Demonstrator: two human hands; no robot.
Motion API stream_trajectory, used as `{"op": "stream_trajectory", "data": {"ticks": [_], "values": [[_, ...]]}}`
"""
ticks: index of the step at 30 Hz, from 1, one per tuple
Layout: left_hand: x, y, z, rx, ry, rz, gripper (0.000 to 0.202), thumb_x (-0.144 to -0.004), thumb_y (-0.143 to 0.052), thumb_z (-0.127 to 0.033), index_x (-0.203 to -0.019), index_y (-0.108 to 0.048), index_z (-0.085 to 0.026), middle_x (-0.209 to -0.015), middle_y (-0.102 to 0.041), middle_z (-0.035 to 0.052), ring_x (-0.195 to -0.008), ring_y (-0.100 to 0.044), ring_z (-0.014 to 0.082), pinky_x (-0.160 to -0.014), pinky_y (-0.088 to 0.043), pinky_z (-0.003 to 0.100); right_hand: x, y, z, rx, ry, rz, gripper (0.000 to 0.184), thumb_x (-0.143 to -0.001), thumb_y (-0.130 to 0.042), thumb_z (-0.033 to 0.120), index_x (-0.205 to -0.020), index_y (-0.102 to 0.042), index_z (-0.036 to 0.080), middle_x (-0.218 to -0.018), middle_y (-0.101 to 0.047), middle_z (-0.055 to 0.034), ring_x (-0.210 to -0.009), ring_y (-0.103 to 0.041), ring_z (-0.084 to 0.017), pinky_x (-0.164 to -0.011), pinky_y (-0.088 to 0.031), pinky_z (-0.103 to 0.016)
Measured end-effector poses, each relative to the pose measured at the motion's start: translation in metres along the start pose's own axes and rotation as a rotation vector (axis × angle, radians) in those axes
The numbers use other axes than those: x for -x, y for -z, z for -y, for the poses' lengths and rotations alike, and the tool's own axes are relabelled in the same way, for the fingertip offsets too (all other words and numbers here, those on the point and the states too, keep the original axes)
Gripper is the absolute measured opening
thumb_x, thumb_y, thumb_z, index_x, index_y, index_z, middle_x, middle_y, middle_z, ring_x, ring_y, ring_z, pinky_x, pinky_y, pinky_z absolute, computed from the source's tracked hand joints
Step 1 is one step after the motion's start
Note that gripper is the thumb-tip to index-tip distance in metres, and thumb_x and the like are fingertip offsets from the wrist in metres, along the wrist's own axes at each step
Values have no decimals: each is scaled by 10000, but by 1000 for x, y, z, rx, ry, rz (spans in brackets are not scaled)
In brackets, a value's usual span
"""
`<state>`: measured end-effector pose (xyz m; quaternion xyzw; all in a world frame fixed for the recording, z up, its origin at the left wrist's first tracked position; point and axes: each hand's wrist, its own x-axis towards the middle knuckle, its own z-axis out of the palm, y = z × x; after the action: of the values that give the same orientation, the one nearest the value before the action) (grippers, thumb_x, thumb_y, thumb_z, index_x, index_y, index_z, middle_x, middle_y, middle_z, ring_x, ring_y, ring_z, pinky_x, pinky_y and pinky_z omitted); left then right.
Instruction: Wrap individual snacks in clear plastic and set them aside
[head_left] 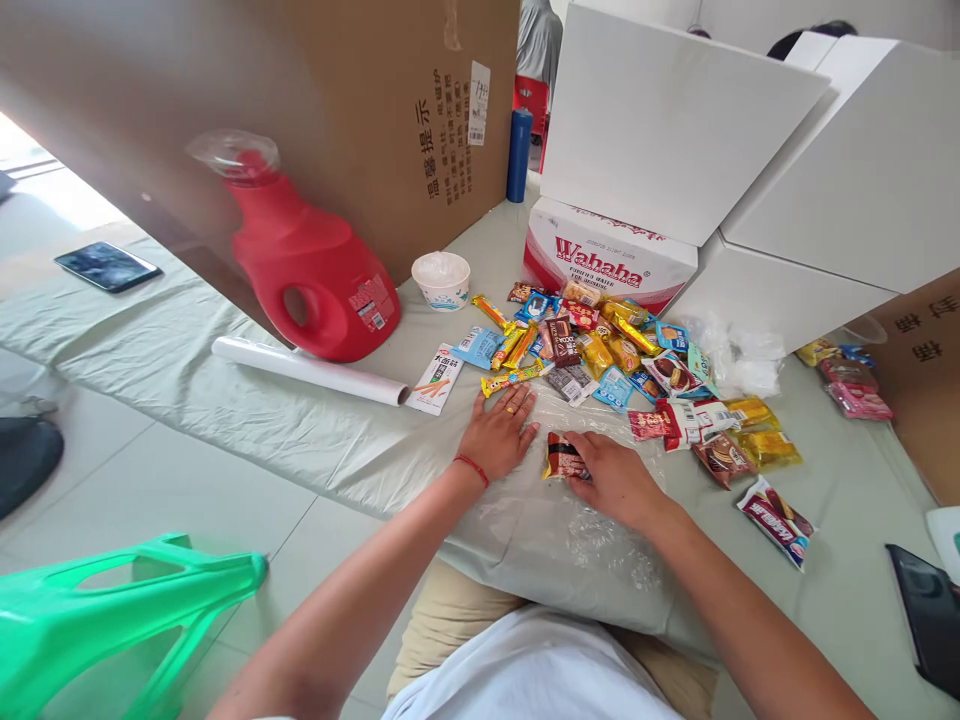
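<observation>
My right hand (611, 478) is closed on a small brown and red snack packet (561, 458) lying on clear plastic film (585, 540). To its left, my left hand (499, 432) lies flat with fingers spread, wearing a ring and a red wrist cord. Its fingertips reach the edge of a yellow snack stick (514, 378). Behind both hands spreads a pile of wrapped snacks, with a brown cocoa packet (559, 340) in the middle and a blue packet (480, 347) at the left. A purple and white snack packet (776, 522) lies apart on the right.
A red jug (315, 260), a white roll (311, 371) and a paper cup (441, 282) stand or lie at the left. Behind the snacks is a Wahaha carton (609, 255). Phones lie at far left (107, 267) and right (930, 610). A green stool (112, 610) is on the floor.
</observation>
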<state>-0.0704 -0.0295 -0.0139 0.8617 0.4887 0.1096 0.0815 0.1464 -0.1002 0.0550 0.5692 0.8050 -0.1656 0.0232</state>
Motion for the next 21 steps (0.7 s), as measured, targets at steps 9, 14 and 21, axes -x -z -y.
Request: {"op": "stream_trajectory", "data": {"ticks": [9,14,21], "values": [[0,0,0,0,2,-8,566,-1049,-299,-439,-1570,-385,-237,-1655,-328,75,-1514,-348,298,-1220,-228,652,-1,11,-9,-56,-104,-65,616,-929,-624,378,-1489,-455,184,-1343,-633,-134,-1180,-618,-287,-953,-453,-350],[0,2,-2,0,4,1,559,-1050,-302,-426,-1568,-385,-232,-1657,-319,75,-1514,-349,284,-1217,-234,647,-9,-4,7,7,-91,12,607,-939,-628,354,-1496,-459,180,-1337,-620,-150,-1164,-624,-297,-907,-487,-353],[0,6,-3,-1,13,8,558,-1046,-319,-421,-1562,-390,-223,-1652,-333,74,-1508,-359,293,-1206,-252,654,21,1,3,-65,-15,-174,701,-947,-631,459,-1539,-378,182,-1529,-453,-180,-1260,-584,-319,-912,-546,-425]]}}
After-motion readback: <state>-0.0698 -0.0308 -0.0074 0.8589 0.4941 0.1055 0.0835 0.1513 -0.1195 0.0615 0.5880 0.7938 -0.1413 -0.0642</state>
